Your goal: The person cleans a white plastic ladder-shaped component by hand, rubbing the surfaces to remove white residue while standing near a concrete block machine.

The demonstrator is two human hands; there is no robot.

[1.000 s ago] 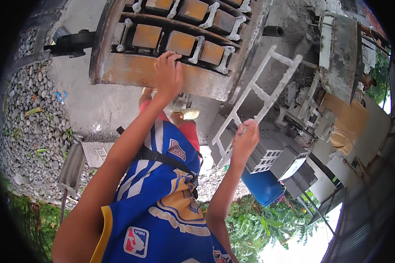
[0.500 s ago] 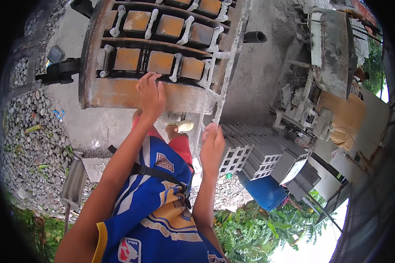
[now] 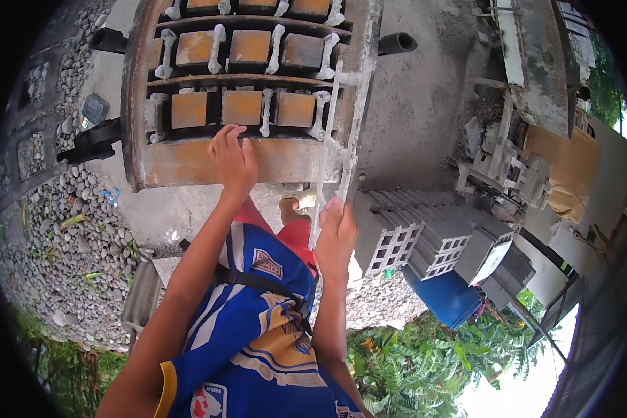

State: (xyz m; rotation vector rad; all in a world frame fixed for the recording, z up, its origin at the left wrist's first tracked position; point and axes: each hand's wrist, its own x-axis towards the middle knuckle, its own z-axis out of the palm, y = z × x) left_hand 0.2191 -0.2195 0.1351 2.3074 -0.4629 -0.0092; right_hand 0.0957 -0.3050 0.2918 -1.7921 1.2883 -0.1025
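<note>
Head view: right hand [image 3: 337, 226] grasps a ladder-shaped frame [image 3: 355, 125] over the near right corner of the metal mould [image 3: 181, 164]; left hand [image 3: 234, 161], loosely curled, at its near edge. Positioning seems underway; aligning calls for steadiness.

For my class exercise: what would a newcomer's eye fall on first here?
Probably the big metal tray at top centre, with its rows of rust-orange square blocks and the left hand at its near edge. Next, the right hand grips a pale ladder-shaped frame along the tray's right side. Lower right, a bright blue container stands out below grey hollow blocks.
</note>
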